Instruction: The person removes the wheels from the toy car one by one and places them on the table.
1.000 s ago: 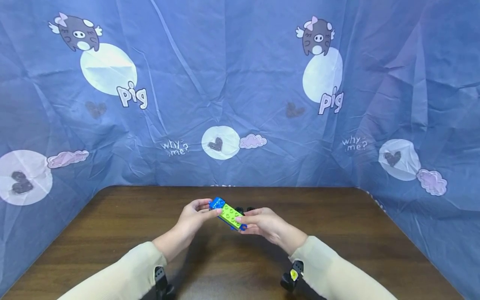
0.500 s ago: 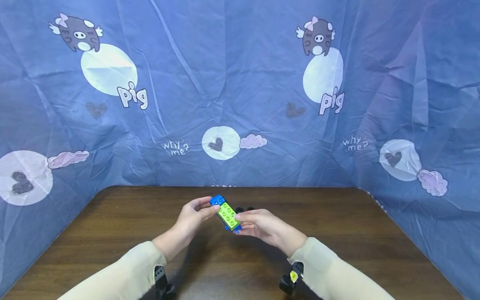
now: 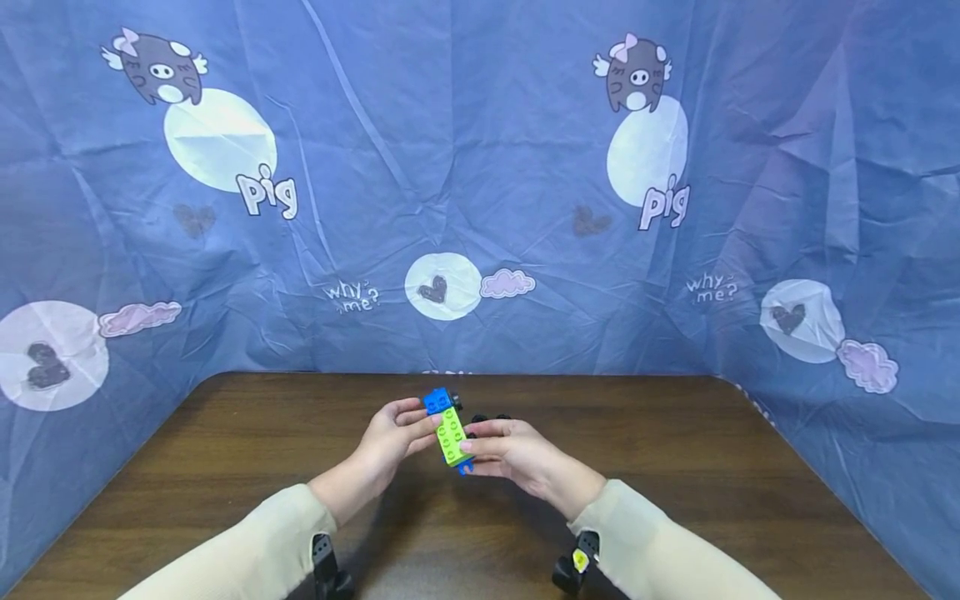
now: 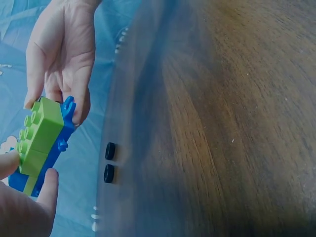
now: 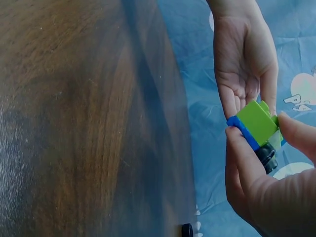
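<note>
Both hands hold a toy car of building bricks (image 3: 452, 437) above the table. Lime green studded bricks (image 4: 42, 126) lie on its blue base (image 4: 63, 133), which has small blue clips. A blue brick (image 3: 437, 401) forms the far end. The left hand (image 3: 386, 442) grips the car near the blue end, with the thumb on the green studs. The right hand (image 3: 525, 458) pinches the near end between thumb and fingers. A black wheel (image 5: 267, 157) shows on the car's side by the right hand. The opposite side carries bare blue clips in the left wrist view.
Two loose black wheels (image 4: 110, 151) stand on the brown wooden table (image 3: 262, 450), just beyond the right hand and near the far edge. A blue printed cloth (image 3: 450, 167) hangs behind the table. Black cameras (image 3: 573, 567) are strapped at both wrists.
The car has swung from a slant to nearly lengthwise, its near end moving left. A black wheel has come into view on its right side. The right hand has shifted slightly left with it.
</note>
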`<state>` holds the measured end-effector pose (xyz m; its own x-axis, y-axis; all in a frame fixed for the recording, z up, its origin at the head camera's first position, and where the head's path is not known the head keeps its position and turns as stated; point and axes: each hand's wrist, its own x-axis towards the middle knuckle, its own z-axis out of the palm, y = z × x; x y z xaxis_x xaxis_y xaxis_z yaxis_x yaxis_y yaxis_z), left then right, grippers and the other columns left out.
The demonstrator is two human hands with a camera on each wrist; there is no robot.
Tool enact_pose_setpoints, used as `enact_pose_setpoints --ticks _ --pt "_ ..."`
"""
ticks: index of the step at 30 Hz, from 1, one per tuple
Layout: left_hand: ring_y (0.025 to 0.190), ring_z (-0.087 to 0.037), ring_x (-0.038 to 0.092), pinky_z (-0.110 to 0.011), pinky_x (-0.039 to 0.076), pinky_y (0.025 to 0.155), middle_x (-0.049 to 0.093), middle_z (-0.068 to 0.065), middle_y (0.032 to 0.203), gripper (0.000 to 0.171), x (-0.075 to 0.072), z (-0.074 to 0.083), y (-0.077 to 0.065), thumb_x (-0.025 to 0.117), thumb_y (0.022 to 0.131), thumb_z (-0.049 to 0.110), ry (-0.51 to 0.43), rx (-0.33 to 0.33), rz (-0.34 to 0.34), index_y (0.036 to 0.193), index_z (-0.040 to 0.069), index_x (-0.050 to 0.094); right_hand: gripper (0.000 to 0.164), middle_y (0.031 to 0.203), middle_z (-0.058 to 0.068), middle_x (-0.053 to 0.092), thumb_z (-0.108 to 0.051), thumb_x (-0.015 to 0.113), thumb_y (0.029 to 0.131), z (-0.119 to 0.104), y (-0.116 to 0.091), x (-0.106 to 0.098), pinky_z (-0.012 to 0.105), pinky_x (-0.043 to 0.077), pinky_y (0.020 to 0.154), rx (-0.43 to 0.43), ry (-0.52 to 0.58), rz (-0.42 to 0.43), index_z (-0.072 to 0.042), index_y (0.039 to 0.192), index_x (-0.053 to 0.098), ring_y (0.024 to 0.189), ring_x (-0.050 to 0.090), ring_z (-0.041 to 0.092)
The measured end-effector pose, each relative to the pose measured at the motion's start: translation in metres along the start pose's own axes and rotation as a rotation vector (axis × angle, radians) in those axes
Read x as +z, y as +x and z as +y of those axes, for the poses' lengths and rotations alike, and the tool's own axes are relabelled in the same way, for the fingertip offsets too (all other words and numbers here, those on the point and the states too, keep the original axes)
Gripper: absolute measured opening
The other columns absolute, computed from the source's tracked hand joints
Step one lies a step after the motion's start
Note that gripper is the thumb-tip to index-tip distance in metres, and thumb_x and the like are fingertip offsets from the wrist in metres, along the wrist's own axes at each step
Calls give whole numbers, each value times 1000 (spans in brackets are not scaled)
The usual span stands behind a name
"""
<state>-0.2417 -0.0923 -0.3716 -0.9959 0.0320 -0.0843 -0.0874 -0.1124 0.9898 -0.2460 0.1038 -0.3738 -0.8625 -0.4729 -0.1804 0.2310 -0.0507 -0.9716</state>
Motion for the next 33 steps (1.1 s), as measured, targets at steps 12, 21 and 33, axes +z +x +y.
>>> enact_pose_setpoints --ticks 12,21,33 --pt "81 -16 70 -38 57 83 71 -21 99 32 2 -2 -3 59 94 4 70 41 33 120 -16 54 48 112 19 65 -4 66 89 0 1 9 43 54 90 -45 -6 57 13 129 46 92 69 21" --pt "96 -21 67 -42 53 91 63 -27 119 46 1 -3 -4 57 97 15 138 0 -9 132 -13 47 44 113 19 66 -5 62 92 -3 2 9 43 53 90 -19 35 8 12 130 47 92 70 23" --pt "111 -28 63 -48 46 101 61 -28 125 42 -1 -3 -3 62 94 9 198 32 -48 128 -12 52 34 93 8 69 -5 58 94 -4 1 11 41 55 87 -45 22 -28 13 122 46 81 70 16"
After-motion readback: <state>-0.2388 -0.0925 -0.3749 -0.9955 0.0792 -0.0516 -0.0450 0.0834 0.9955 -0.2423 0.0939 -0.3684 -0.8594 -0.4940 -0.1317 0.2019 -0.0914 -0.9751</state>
